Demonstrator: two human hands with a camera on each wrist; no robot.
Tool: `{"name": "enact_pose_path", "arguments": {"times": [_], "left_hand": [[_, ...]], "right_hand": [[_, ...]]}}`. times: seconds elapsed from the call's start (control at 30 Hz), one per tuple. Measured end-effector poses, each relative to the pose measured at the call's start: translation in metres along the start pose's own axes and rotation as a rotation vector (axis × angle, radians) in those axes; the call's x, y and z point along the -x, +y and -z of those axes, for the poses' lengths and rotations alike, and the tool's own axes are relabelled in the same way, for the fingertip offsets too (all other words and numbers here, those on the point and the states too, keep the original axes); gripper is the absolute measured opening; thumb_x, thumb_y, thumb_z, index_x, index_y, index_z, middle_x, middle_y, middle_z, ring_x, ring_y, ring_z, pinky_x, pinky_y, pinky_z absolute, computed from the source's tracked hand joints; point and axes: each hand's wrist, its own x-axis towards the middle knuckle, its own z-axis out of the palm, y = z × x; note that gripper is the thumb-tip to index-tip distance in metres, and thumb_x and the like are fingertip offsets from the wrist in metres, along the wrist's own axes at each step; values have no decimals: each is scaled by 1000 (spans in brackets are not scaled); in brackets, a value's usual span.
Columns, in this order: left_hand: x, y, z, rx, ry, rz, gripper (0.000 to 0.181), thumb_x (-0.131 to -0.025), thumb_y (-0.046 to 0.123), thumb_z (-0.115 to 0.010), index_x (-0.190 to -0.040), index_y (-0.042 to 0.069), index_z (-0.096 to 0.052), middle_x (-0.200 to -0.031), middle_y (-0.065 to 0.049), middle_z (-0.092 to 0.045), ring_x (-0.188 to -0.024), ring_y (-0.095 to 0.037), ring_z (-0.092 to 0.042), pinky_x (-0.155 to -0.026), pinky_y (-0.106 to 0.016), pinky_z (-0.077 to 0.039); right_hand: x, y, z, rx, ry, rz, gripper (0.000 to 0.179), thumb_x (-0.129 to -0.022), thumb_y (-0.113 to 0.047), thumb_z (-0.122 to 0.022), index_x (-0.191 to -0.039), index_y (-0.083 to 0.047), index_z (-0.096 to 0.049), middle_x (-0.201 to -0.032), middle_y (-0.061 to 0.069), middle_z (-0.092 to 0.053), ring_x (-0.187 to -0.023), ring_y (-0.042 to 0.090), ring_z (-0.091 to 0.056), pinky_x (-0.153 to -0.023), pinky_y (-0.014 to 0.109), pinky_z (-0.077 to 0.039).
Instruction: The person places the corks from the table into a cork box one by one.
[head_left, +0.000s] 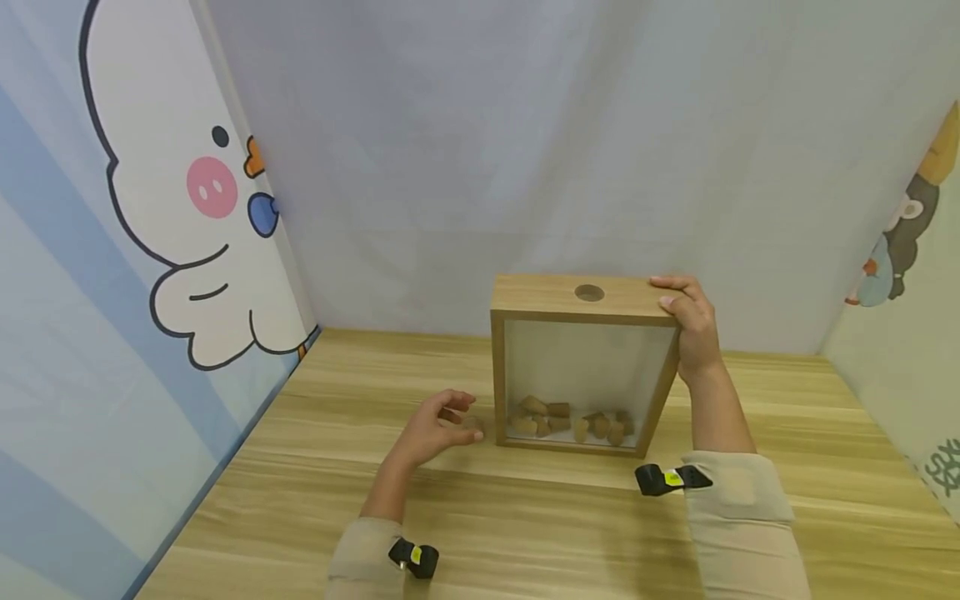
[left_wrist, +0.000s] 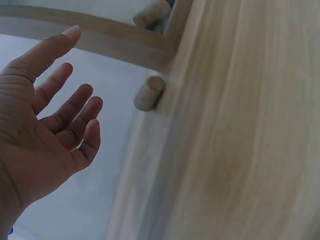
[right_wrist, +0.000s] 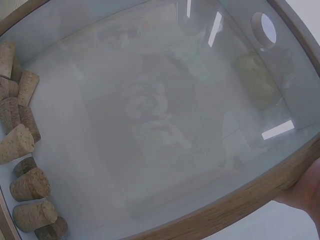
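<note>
A wooden display box (head_left: pixel 585 298) with a clear front stands upright on the table, a round hole in its top. Several corks (head_left: pixel 600 425) lie inside along the bottom; in the right wrist view more of these tapered corks (right_wrist: pixel 34 215) show through the pane. At the box's top right corner my right hand (head_left: pixel 696 333) grips the frame, thumb in front and fingers over the top. Left of the box, my left hand (head_left: pixel 431 429) hovers with thumb and fingers apart, holding nothing. A single cork (left_wrist: pixel 149 93) lies outside the box, just beyond those fingers.
The wood-grain table (head_left: pixel 360 367) runs back to a pale curtain (head_left: pixel 420 167). A cartoon-printed panel (head_left: pixel 172 292) borders it on the left, and another printed panel (head_left: pixel 885 358) on the right. Both sleeves carry a black wrist camera (head_left: pixel 651 480).
</note>
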Motion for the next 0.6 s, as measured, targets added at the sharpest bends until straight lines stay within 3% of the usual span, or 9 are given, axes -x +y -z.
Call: {"name": "enact_pose_path", "arguments": {"times": [0.17,0.37,0.6], "left_hand": [[-6,-13,0,-35,3,68,52,-77,16,-78,-122,5,-56,-119,-18,-53,-100,-33,-52,-75,-41,-48],[-17,-28,-4,-81,-17,100,53,-74,16,-80,-120,4,-57,-114,-15,-56,-100,-31,-54,-80,-43,-47],[-28,-36,-11,-177,28,139,53,-65,14,-85,-111,3,-62,-104,-10,-60,-99,-28,-55,-87,-43,-43]], "right_hand": [[0,-1,1,12,8,-9,29,-86,-10,-42,-99,-19,-66,-112,4,-48,-95,22,-43,-77,41,-32],[0,-1,1,2,11,-8,29,-85,-9,-42,-98,-19,-66,-112,5,-47,-95,22,-43,-78,40,-31],[0,-1,0,-2,10,0,30,-85,-9,-42,-98,-19,-67,-111,4,-48,-96,21,-43,-78,40,-31]]}}
